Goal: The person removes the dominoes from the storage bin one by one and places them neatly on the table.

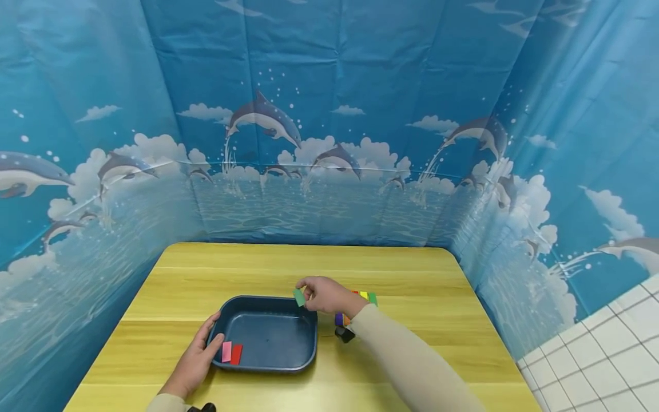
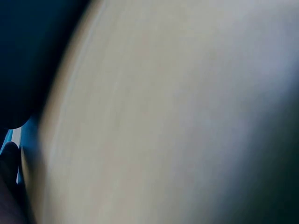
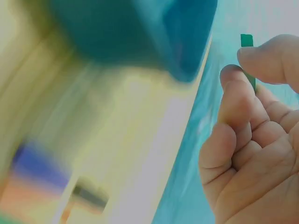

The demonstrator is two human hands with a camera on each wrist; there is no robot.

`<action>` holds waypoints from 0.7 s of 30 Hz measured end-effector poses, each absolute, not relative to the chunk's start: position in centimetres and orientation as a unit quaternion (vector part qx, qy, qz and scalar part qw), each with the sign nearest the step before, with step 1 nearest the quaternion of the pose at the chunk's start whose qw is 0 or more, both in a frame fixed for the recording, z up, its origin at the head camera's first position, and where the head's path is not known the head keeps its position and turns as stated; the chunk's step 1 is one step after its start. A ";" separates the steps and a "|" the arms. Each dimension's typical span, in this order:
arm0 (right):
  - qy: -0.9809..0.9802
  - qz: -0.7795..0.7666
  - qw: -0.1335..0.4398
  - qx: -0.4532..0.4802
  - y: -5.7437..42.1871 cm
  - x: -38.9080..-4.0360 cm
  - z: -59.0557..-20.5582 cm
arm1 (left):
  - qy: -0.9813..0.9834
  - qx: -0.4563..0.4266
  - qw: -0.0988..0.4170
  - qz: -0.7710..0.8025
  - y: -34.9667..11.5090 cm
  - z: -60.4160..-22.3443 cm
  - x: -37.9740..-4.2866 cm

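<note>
My right hand (image 1: 325, 294) pinches a small flat green block (image 1: 299, 297) between thumb and fingers, over the right back corner of a dark blue tray (image 1: 268, 366). In the right wrist view, the same green block (image 3: 246, 40) sticks out past the thumb. My left hand (image 1: 198, 352) grips the tray's left side, thumb over the rim and fingers along the outer wall. Inside the tray's front left corner, a pink block (image 1: 226, 352) and a red block (image 1: 236, 354) lean against the wall side by side. The left wrist view is mostly blurred.
Several colored blocks lie right of the tray, partly hidden by my right forearm; a green block (image 1: 373, 298), a yellow block (image 1: 364, 295) and a purple block (image 1: 338, 319) show. The wood-grain table (image 1: 247, 269) is enclosed by a dolphin-print curtain (image 1: 319, 212).
</note>
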State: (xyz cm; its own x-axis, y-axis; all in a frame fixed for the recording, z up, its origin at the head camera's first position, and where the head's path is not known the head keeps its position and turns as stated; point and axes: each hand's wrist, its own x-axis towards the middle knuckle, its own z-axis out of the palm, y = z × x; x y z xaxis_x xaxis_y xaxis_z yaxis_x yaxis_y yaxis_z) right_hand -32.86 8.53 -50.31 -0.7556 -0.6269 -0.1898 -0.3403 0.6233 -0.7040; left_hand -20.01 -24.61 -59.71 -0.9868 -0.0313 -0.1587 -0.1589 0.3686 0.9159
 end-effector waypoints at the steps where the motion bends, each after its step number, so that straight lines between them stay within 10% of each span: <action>1: 0.881 -0.331 0.207 -0.268 9.8 -33.1 -50.3 | 0.825 -0.054 0.056 0.560 -24.6 -59.7 -20.0; 21: 0.916 -0.331 0.186 -0.134 24.6 -30.9 -56.0 | 0.836 -0.046 0.055 0.544 -24.5 -59.8 -20.1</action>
State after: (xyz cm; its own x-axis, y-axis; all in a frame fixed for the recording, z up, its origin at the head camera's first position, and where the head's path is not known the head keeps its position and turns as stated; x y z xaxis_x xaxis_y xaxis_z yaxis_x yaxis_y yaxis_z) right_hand -30.95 24.59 -56.04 -0.8954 -0.3675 -0.2515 -0.1218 0.7454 -0.6554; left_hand -20.09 -24.51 -59.78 -0.9897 -0.0161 -0.1425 -0.1367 0.4047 0.9042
